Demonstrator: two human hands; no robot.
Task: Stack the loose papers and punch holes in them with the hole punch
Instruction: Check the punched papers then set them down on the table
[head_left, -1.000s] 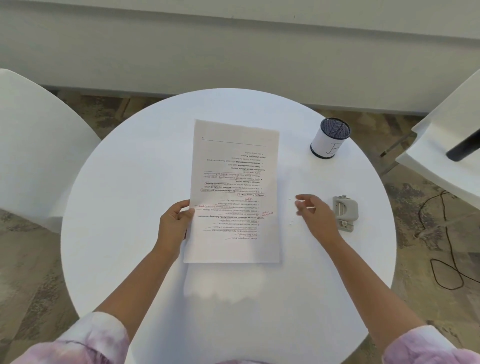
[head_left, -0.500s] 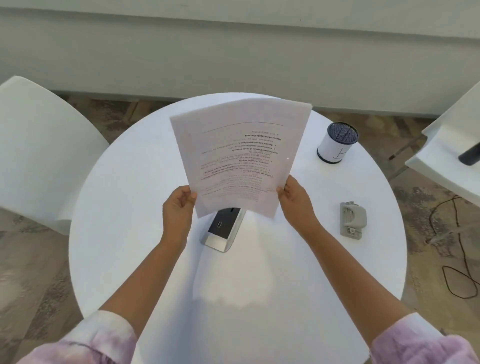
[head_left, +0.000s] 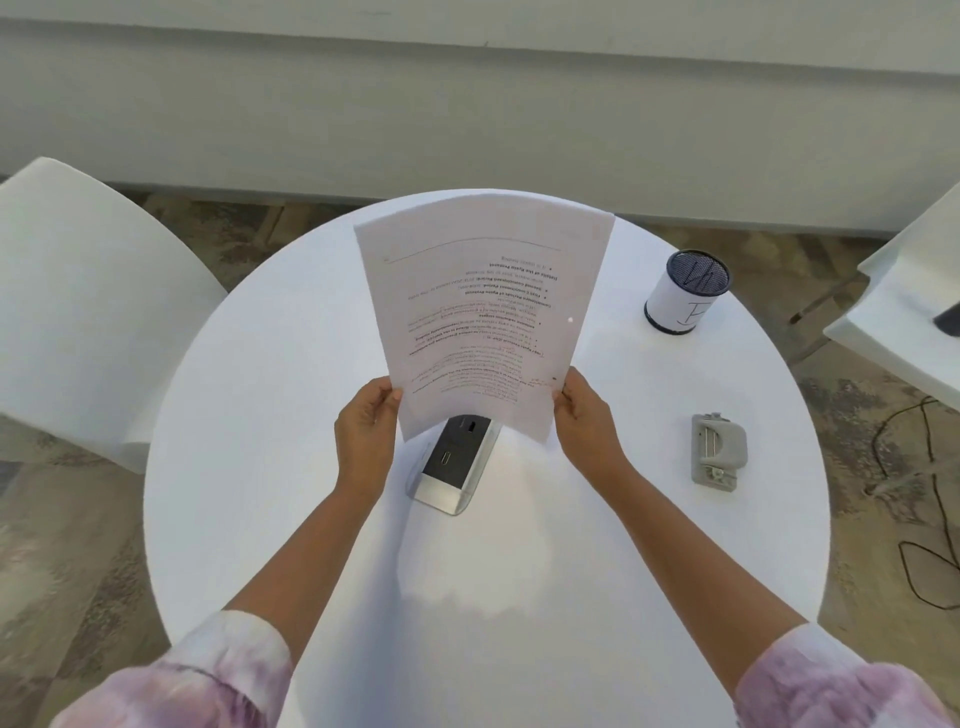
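Papers (head_left: 483, 317), gathered into one stack, are held upright above the round white table (head_left: 270, 395), printed side toward the camera with the text upside down. Both hands grip the stack low on its side edges. The left hand (head_left: 363, 441) pinches the lower left edge, thumb on the near face and the other fingers hidden behind the sheets. The right hand (head_left: 587, 421) clamps the lower right edge the same way, thumb in front, fingers curled behind. The stack rises and fans away from the fingers, its top edge bowed. One small round hole shows near the right margin, above the right thumb.

Just below the bottom edge, between the two hands, a black and silver power outlet unit (head_left: 454, 462) sits in the table. The hole punch (head_left: 718, 449) lies flat on the table well to the right of the right hand, untouched. Farther off, beyond the punch, stands a mesh pen cup (head_left: 685, 299).
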